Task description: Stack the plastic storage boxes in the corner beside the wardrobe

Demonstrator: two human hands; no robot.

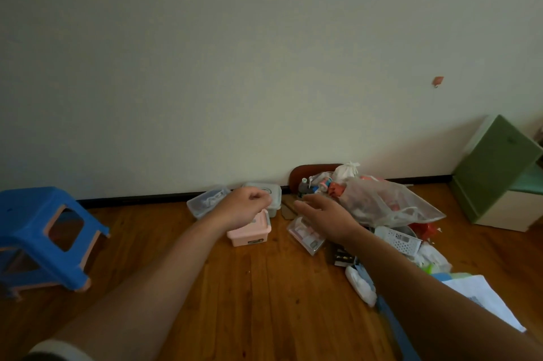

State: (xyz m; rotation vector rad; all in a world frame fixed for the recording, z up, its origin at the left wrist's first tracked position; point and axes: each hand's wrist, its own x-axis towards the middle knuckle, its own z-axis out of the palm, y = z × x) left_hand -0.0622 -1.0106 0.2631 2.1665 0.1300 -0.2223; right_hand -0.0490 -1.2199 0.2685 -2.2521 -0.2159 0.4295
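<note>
Both hands are reaching for plastic boxes on the floor [235, 287].
The left hand [244, 209], fingers curled, hold unclear, is hovering just over the pink box [249, 232]; the right hand [324, 212], fingers straight, is nearing the clear box [308, 238] of small items; beyond, a grey box [274, 199] and clear tub [202, 203] are sitting by the wall.
</note>
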